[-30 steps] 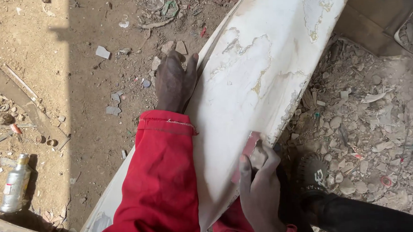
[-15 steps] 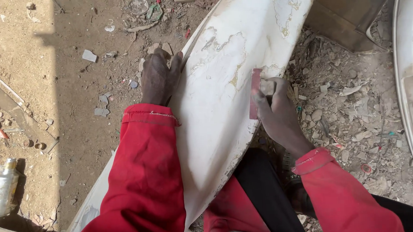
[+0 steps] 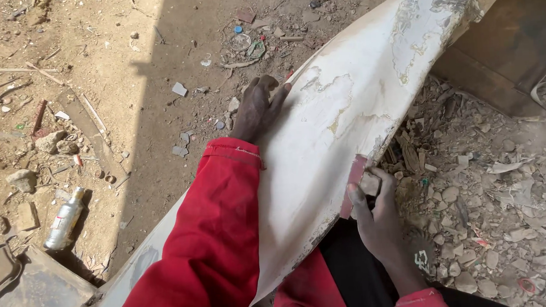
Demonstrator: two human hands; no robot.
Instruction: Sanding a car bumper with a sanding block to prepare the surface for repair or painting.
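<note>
A long curved white panel (image 3: 344, 107) with cracked, peeling filler lies slanted across my lap and the ground. My left hand (image 3: 257, 108), in a red sleeve, presses flat on the panel's left edge, fingers spread. My right hand (image 3: 376, 207) grips a small block wrapped in reddish sandpaper (image 3: 355, 180) and holds it against the panel's lower right edge. My black trousers show under the panel.
Dusty ground with scattered stones, sticks and litter lies to the left. A clear bottle (image 3: 65, 219) lies at lower left beside a dark metal piece (image 3: 21, 293). Rubble and flakes cover the ground at right. A brown board (image 3: 502, 57) sits behind the panel.
My right hand with the sandpaper block slid up the panel's right edge, then back down toward me. My left hand stayed pressed on the left edge.
</note>
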